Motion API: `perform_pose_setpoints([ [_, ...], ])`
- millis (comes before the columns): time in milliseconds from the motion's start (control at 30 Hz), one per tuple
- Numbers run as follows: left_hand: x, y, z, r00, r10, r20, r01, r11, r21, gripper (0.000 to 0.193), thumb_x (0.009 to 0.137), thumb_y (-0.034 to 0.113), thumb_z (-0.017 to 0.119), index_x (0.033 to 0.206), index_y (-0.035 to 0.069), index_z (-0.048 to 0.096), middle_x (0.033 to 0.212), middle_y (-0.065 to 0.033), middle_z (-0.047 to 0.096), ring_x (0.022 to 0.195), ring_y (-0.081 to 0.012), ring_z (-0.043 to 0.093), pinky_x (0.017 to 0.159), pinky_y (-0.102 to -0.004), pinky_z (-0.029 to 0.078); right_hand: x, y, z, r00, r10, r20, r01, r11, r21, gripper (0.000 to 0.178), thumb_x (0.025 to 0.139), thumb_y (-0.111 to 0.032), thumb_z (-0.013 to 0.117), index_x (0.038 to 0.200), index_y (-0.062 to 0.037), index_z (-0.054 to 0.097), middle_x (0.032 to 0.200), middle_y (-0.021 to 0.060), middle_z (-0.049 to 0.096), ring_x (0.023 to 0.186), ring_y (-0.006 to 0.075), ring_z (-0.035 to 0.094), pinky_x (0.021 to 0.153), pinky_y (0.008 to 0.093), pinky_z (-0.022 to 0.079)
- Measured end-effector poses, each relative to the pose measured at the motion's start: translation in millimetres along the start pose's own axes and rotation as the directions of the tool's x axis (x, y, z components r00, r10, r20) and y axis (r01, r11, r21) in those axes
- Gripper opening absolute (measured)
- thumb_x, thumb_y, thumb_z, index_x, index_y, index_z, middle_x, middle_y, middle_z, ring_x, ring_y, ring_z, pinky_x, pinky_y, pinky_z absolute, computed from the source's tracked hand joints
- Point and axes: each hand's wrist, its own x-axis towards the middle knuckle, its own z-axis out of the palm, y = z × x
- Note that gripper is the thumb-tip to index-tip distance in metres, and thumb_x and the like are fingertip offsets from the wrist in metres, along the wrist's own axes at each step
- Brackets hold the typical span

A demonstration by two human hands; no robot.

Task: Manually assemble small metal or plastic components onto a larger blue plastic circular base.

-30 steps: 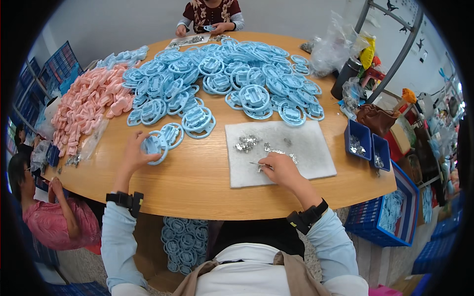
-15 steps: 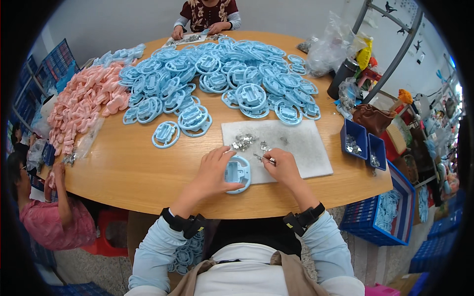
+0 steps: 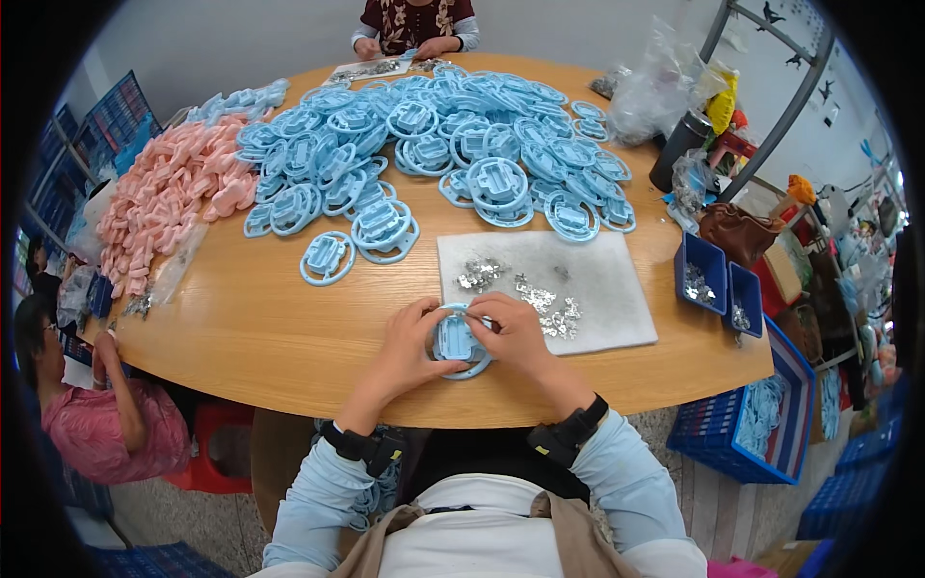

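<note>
My left hand (image 3: 412,345) is closed on the rim of a light blue round plastic part (image 3: 455,343) at the table's near edge, thumb low and fingers at the top. My right hand (image 3: 518,335) reaches over the part's upper right side, fingers pinched on a thin metal tool like tweezers (image 3: 479,319); its tip is mostly hidden. Just right of my hands lies a white foam pad (image 3: 607,275). Small shiny metal pieces (image 3: 559,313) are scattered over it, with a denser heap (image 3: 480,274) at its left.
A large pile of blue parts (image 3: 491,135) covers the far middle, with pink parts (image 3: 178,193) to its left. Two blue bins (image 3: 700,275) of metal pieces stand at right, above a blue crate (image 3: 689,433). Other people sit across (image 3: 414,24) and at left (image 3: 116,424).
My right hand has moved left from the pad onto the blue part, bringing the metal tool over it. More of the metal pieces on the pad now show. My left hand stays on the part.
</note>
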Motion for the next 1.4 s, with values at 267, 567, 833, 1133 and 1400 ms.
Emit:
perform_pose_setpoints([
  [267,-2,-2,2,0.999,0.005,-0.041,-0.004,0.999,0.043,0.073,0.055,0.035,0.085,0.116,0.006,0.057,0.123,-0.0128,0.051,0.114,-0.0312,0.048,0.096,-0.0414,0.037,5,9,11,0.963,-0.237,0.126,0.261,0.934,-0.244,0.013,0.071,-0.006,0.069,0.084,-0.006,0.066,0.091,0.0044,0.065,0.066,0.0239,0.064,0.055,0.0295,0.052],
  [567,-4,9,-2,0.997,0.036,-0.071,-0.032,0.998,0.056,0.074,0.057,0.03,0.084,0.119,0.004,0.054,0.122,-0.0144,0.052,0.114,-0.0319,0.048,0.096,-0.0417,0.037,1,0,5,0.896,-0.318,0.31,0.431,0.794,-0.43,0.013,0.071,-0.009,0.062,0.083,-0.0064,0.059,0.086,0.0032,0.058,0.062,0.0216,0.062,0.051,0.0325,0.05],
  [833,-10,15,-1,0.985,0.163,-0.062,-0.151,0.974,0.169,0.065,0.066,0.028,0.078,0.119,0.0,0.053,0.119,-0.0167,0.053,0.11,-0.0336,0.05,0.095,-0.0428,0.036,-1,-1,12,0.989,-0.064,0.132,0.103,0.946,-0.308,0.014,0.075,-0.01,0.065,0.089,-0.0066,0.063,0.089,0.0063,0.058,0.065,0.0277,0.061,0.055,0.0358,0.05],
  [1133,-10,13,0,0.983,0.185,-0.001,-0.179,0.956,0.234,0.062,0.073,0.033,0.072,0.122,0.0,0.05,0.12,-0.0139,0.05,0.113,-0.0309,0.047,0.095,-0.0419,0.035,-4,-15,14,0.986,0.079,0.149,-0.02,0.932,-0.362,0.011,0.078,-0.014,0.063,0.086,-0.0065,0.064,0.085,0.0101,0.055,0.065,0.0309,0.06,0.059,0.0397,0.05],
  [1400,-1,9,-4,0.985,0.172,0.028,-0.174,0.972,0.155,0.068,0.064,0.031,0.079,0.119,0.0,0.053,0.115,-0.0132,0.053,0.11,-0.0315,0.048,0.094,-0.042,0.036,10,-6,14,0.957,0.26,0.128,-0.236,0.955,-0.182,0.012,0.074,-0.01,0.063,0.08,0.0001,0.065,0.074,0.0167,0.059,0.07,0.0327,0.059,0.064,0.0402,0.047],
])
